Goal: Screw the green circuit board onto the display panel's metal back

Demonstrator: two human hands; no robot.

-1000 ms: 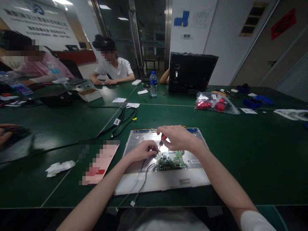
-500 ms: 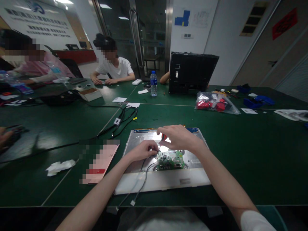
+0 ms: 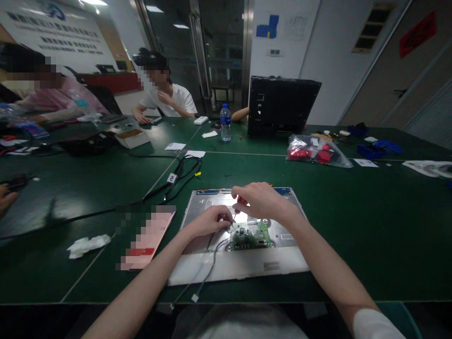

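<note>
gripping the driver (image 3: 241,201), the right hand (image 3: 262,199) has shifted slightly, the tip still by the board's (image 3: 250,236) far-left corner, so that spot seems unfinished; whether the left hand (image 3: 211,220) beside it holds anything, i can't tell. the panel (image 3: 226,268) underneath lies near the table's (image 3: 356,226) front edge.

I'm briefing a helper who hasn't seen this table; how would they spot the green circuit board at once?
On the green table, a silvery panel lies beneath the person's left hand and right hand. Near its middle sits the circuit board, a green rectangle crowded with components. That sets it apart from the narrow blue strip along the panel's far edge.
</note>
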